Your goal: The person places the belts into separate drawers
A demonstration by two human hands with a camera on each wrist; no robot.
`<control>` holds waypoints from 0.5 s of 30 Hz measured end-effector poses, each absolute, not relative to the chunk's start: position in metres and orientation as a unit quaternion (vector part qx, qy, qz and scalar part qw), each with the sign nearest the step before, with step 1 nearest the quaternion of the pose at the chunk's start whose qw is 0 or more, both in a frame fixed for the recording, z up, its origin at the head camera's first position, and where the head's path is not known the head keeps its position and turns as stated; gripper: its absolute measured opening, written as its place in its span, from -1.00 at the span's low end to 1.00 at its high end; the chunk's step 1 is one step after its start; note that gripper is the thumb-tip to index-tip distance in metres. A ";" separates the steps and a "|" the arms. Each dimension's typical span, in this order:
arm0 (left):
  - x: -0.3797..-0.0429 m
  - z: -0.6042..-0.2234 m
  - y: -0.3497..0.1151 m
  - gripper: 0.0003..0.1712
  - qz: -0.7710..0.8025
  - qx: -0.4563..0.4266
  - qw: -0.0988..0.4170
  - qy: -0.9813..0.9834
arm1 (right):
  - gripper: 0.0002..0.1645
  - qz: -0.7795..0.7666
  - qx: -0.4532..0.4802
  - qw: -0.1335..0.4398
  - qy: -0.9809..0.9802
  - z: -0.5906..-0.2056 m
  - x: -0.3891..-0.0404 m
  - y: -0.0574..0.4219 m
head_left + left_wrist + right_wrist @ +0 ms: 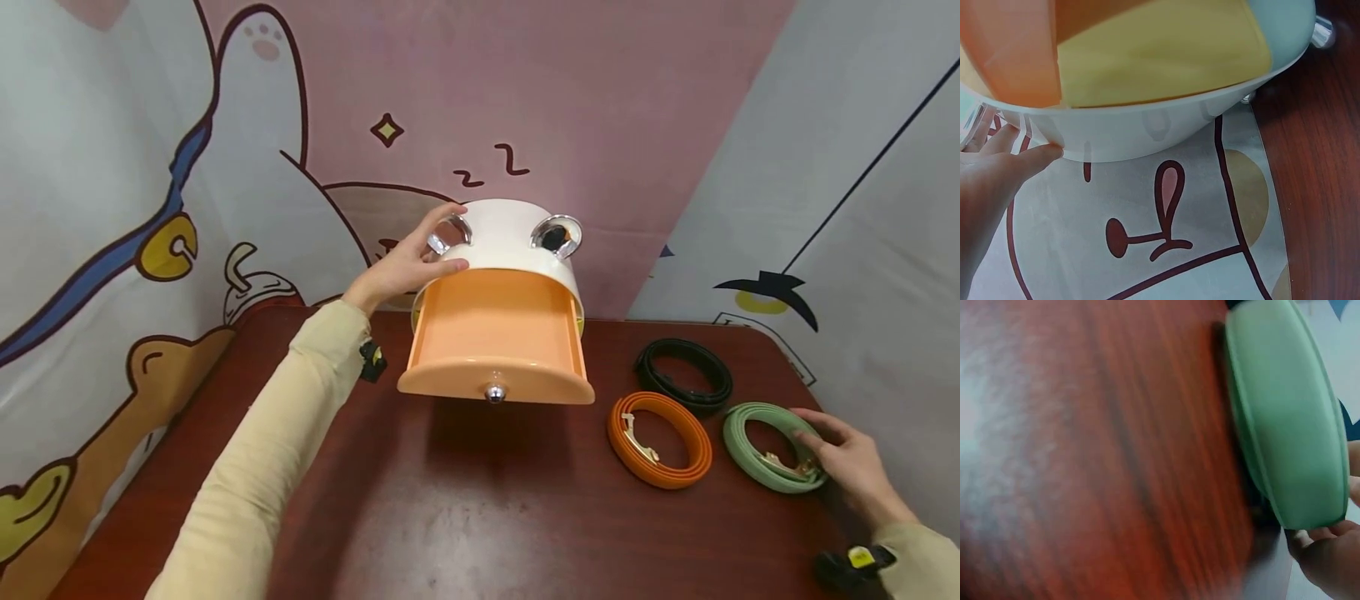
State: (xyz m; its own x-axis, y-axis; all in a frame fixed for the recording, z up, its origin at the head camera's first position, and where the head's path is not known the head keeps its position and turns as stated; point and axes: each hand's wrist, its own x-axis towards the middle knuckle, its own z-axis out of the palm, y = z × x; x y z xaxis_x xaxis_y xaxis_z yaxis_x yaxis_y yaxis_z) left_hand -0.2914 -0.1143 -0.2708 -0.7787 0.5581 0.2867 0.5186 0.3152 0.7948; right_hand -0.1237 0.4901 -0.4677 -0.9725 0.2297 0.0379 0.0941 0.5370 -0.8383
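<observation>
A white rounded drawer box [501, 221] with two silver rings on top stands at the back of the table, its orange drawer [495, 321] pulled out. My left hand [408, 265] grips the box's upper left side around one silver ring, thumb on the front edge; in the left wrist view the thumb [1041, 159] presses the white wall. At the right, a coiled green belt [750, 457] with a gold buckle lies between the thumb and fingers of my right hand [851, 458]. The right wrist view shows the green belt [1291, 419] tilted, one edge near the tabletop.
Left of the green belt lies a coiled orange belt [693, 442] with a gold buckle. A coiled black belt [720, 375] sits behind it, close by. The dark red table [480, 525] ends at a wall covering printed with cartoon figures. A silver knob [494, 393] juts from the drawer front.
</observation>
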 end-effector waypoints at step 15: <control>-0.306 -0.283 -0.118 -0.16 0.463 0.342 0.008 0.818 | -0.56 0.457 -0.110 0.146 -0.870 -0.468 -0.119 0.483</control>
